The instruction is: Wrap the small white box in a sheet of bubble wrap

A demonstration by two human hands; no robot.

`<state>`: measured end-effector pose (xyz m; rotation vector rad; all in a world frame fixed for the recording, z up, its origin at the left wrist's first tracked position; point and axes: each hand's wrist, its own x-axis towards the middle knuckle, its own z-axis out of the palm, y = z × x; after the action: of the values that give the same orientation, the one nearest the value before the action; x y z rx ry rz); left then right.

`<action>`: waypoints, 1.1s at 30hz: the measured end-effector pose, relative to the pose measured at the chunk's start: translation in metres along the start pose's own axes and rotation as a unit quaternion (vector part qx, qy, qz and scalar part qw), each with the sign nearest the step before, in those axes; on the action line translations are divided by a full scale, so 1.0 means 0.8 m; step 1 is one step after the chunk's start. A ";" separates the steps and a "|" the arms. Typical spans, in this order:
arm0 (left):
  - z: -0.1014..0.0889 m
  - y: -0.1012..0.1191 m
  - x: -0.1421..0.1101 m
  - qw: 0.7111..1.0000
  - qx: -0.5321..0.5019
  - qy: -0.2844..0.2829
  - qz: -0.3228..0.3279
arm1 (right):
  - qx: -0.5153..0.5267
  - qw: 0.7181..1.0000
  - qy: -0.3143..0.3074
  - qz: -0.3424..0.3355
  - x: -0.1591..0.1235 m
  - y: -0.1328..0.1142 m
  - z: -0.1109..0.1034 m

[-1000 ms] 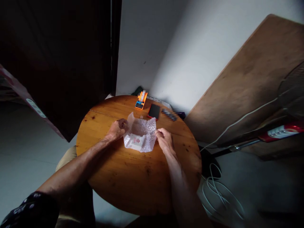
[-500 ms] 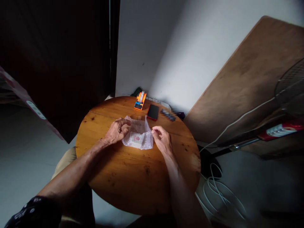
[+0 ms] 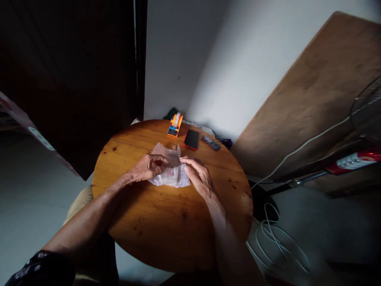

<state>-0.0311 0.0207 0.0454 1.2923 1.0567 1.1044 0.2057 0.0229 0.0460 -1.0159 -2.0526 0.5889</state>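
A sheet of bubble wrap lies partly opened out on the round wooden table, its edges raised. Inside it rests a small, flat white packet with a reddish mark, partly covered by the wrap and my fingers. My left hand is at the wrap's left side, fingers curled and closed on the plastic. At the right edge, my right hand has the wrap between its thumb and fairly straight fingers.
Toward the back of the table are an orange tape dispenser, a dark phone with a red edge and a blurred-out object. A fan and a coiled white cable are at the right.
My right hand has moved left, bringing the right flap inward. My left hand has shifted slightly right and down over the packet, hiding more of it.
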 end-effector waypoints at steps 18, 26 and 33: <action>-0.033 0.002 -0.008 0.897 0.017 -0.425 -0.117 | -0.041 0.979 -0.169 0.106 -0.001 0.002 -0.017; -0.023 -0.007 -0.001 0.940 0.089 -0.316 -0.094 | -0.259 0.938 -0.185 0.140 -0.005 0.009 -0.012; -0.006 -0.011 0.003 0.991 0.070 -0.112 0.032 | -0.370 0.899 -0.150 0.182 -0.007 0.018 -0.008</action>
<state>-0.0353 0.0241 0.0366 1.5329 0.9426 0.9206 0.2195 0.0275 0.0376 -1.8757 -2.4393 0.1197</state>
